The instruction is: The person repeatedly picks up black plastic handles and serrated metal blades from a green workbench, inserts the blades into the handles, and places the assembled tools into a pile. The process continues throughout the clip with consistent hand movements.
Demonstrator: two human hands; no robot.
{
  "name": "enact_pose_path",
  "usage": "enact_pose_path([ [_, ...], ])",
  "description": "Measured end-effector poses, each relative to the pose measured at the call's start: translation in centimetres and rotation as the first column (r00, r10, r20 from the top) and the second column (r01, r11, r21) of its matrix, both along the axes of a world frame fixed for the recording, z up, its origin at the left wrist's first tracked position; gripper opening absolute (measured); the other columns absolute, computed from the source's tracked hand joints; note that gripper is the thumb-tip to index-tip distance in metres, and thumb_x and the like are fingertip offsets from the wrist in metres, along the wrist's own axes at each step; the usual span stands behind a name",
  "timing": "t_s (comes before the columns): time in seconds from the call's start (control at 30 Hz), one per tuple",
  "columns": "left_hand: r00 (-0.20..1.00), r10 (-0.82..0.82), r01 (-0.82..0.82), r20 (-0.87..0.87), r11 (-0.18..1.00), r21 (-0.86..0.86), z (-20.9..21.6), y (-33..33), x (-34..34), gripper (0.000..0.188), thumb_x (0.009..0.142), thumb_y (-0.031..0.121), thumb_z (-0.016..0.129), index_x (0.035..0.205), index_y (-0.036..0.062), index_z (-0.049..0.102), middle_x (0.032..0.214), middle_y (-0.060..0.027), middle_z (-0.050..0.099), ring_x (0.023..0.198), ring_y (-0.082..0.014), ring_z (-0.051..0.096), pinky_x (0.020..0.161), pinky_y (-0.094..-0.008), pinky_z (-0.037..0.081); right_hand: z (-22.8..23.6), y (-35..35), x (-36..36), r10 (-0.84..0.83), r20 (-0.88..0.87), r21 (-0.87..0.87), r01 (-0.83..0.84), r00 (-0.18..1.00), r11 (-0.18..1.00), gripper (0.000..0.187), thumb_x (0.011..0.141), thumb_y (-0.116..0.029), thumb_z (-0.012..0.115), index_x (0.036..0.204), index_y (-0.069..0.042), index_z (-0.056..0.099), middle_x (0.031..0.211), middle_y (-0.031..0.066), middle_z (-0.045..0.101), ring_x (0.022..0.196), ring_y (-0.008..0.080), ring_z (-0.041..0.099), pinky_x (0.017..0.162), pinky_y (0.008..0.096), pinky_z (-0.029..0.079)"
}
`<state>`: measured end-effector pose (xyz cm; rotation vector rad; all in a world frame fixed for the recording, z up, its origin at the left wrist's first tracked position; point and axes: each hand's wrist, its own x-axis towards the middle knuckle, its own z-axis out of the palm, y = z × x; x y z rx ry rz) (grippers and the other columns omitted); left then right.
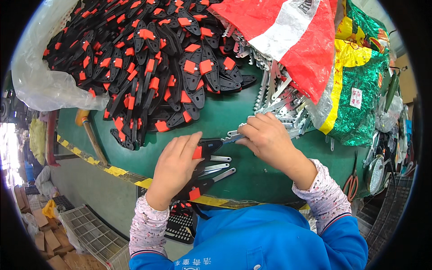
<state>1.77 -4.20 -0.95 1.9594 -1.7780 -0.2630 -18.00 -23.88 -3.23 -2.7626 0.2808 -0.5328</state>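
Observation:
My left hand is closed around a black plastic bracket with a red block on it, near the table's front edge. Between the fingertips of my right hand is a notched metal strip. The strip's left end meets the bracket's tip; whether it sits inside cannot be made out. Just below, several flat metal strips stick out to the right from black pieces partly hidden by my left hand. One such black piece with a red block lies by the table edge.
A large heap of black brackets with red blocks covers the back left. Loose notched metal strips spill from a red and white bag at back right, beside a green and yellow bag. A hammer lies left, scissors right.

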Motion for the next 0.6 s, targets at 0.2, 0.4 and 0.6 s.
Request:
enact_pose_path([
  [0.2, 0.997, -0.012, 0.014, -0.08, 1.0, 0.027, 1.2, -0.6, -0.5, 0.067, 0.076, 0.001, 0.084, 0.138, -0.0005, 0.059, 0.119, -0.0192, 0.063, 0.107, -0.0403, 0.062, 0.094, -0.0465, 0.052, 0.2, 2.4, 1.9, 0.065, 0.083, 0.343, -0.09, 0.994, 0.935, 0.032, 0.085, -0.016, 0.082, 0.111, -0.004, 0.066, 0.098, 0.0129, 0.066, 0.089, 0.0346, 0.069, 0.076, 0.0451, 0.057],
  [0.4, 0.984, 0.027, -0.029, 0.178, 0.999, 0.012, -0.4, 0.2, 0.0, 0.063, 0.073, 0.022, 0.089, 0.129, 0.0054, 0.066, 0.098, -0.0105, 0.061, 0.087, -0.0322, 0.061, 0.074, -0.0413, 0.052, -0.1, 4.6, 3.9, 0.162, 0.039, 0.494, -0.16, 0.986, 0.855, 0.041, 0.095, -0.017, 0.074, 0.13, -0.005, 0.056, 0.108, 0.0177, 0.07, 0.094, 0.0391, 0.072, 0.075, 0.0482, 0.059],
  [0.6, 0.969, -0.022, 0.032, 0.247, 0.999, -0.036, 0.7, 0.2, 1.3, 0.058, 0.068, 0.035, 0.091, 0.115, 0.0075, 0.072, 0.089, -0.0059, 0.057, 0.077, -0.0252, 0.061, 0.064, -0.0368, 0.052, 1.0, 4.9, 4.0, 0.188, 0.002, 0.523, -0.161, 0.982, 0.837, 0.04, 0.099, -0.023, 0.071, 0.128, -0.006, 0.05, 0.098, 0.0175, 0.068, 0.075, 0.041, 0.071, 0.062, 0.049, 0.058],
])
